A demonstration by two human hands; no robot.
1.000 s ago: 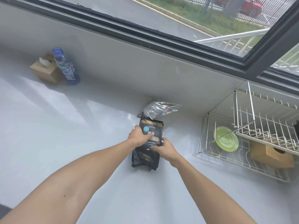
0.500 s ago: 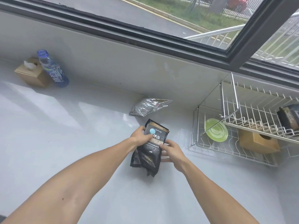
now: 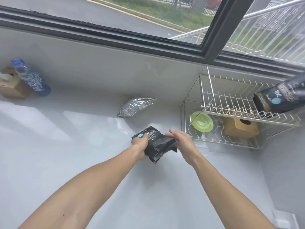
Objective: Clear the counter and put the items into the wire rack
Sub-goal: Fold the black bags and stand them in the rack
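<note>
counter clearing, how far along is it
Done: the wire rack already holds a black pouch on its upper shelf, with a green plate and a brown box below. In hand: the left hand grips a second black bag, the right hand open beside it. Left: the silver bag, blue bottle and tissue box.

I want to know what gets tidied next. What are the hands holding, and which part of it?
The left hand grips the black pouch near its labelled top end. The right hand is open against its other side.
</note>
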